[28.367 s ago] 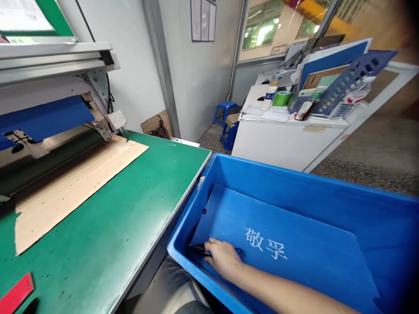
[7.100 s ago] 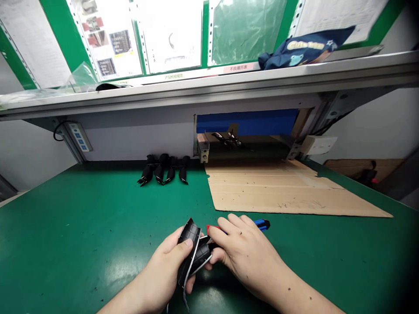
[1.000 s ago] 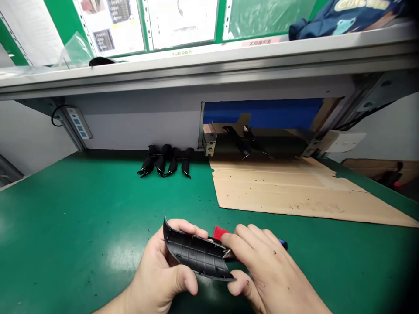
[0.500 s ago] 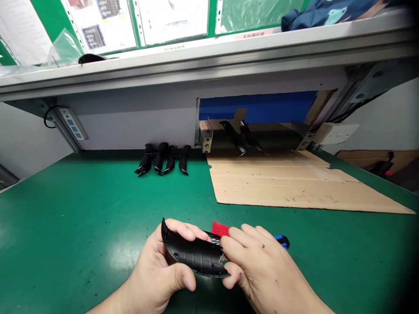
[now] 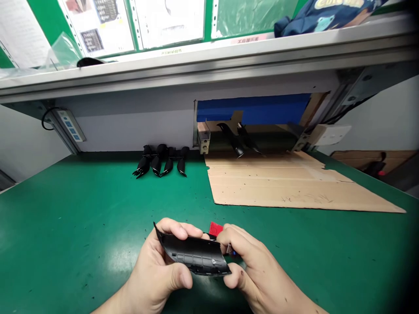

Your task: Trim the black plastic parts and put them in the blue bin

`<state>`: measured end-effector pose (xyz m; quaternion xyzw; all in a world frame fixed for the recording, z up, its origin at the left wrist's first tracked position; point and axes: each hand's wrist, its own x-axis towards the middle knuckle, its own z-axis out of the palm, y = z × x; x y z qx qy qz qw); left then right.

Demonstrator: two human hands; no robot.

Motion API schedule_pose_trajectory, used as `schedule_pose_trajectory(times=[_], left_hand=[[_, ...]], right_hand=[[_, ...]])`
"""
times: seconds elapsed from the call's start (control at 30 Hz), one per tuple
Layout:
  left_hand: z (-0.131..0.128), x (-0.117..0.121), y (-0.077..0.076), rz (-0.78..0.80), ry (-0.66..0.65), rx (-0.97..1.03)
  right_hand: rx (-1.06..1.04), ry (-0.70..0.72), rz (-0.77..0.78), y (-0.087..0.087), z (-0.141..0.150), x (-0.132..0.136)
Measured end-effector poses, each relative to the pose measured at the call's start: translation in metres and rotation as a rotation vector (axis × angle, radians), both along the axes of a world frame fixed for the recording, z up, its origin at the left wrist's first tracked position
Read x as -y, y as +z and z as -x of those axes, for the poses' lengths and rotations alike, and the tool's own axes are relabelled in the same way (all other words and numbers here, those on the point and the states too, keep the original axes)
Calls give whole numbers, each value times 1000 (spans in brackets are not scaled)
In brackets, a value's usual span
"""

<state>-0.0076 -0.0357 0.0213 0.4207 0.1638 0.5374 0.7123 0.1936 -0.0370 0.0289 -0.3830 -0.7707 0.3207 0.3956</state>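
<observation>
My left hand [image 5: 153, 272] is wrapped round a curved black plastic part [image 5: 193, 255], thumb below and fingers over its top edge, low over the green mat [image 5: 75, 231]. At the part's right end my right hand [image 5: 253, 270] is closed in a pinch, gripping a small tool with a blue handle [image 5: 231, 250] that touches the part's edge. A red piece [image 5: 216, 228] lies on the mat just behind my hands.
Several similar black parts [image 5: 160, 165] lie in a row at the back of the mat. A cardboard sheet [image 5: 288, 185] covers the right side, leading to an opening with two more black parts [image 5: 237, 138] under a blue flap. A shelf [image 5: 209, 65] overhangs.
My right hand has curled in tighter against the part's right end, hiding most of the blue-handled tool. The part has shifted slightly left and tilted in my left hand.
</observation>
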Motion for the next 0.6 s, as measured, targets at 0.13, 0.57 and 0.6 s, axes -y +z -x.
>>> schedule_pose_trajectory(times=[0.13,0.57,0.6], left_hand=[[-3,2,4,46,-6,30],[-6,3,3,83,13,65],[-5,3,2,77,4,46]], right_hand=[[16,-27,-32,-2,2,0],[152,-56,-57,3,9,4],[143,13,-26,5,6,2]])
